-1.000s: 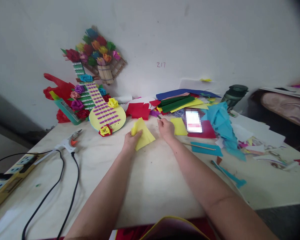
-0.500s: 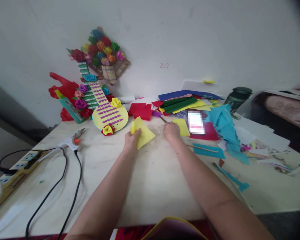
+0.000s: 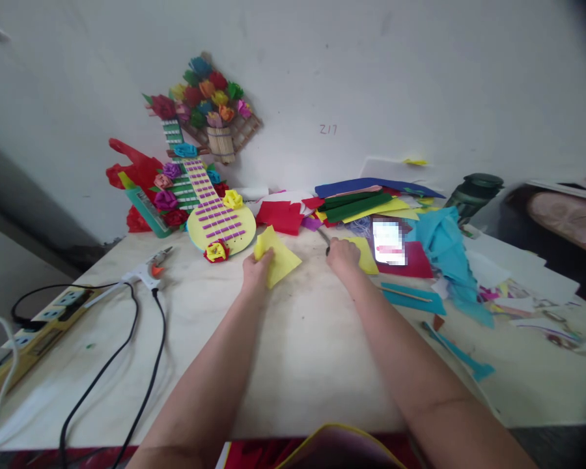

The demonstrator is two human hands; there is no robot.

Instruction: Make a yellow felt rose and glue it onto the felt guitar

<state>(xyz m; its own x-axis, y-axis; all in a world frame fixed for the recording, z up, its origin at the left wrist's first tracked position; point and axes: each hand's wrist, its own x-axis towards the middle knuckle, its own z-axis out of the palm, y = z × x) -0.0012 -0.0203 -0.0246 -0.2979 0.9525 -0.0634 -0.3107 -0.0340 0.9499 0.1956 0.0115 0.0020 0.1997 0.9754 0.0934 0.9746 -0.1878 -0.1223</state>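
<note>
Head view | my left hand (image 3: pixel 257 268) pinches yellow paper (image 3: pixel 282 257) | my right hand (image 3: pixel 344 258) grips a dark tool (image 3: pixel 325 238) | flat yellow sheet (image 3: pixel 368 256) just right

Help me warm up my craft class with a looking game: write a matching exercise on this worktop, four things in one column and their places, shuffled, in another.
Things
1. Thin, bent yellow sheet
2. White glue gun with an orange trigger
3. Slender, pale wooden stick
4. Slim, dark metallic-looking tool

Places
A. On a flat turquoise strip
B. In the right hand
C. In the left hand
D. On the table near the long yellow power strip

Right pairs: 1-C, 2-D, 3-A, 4-B
</note>
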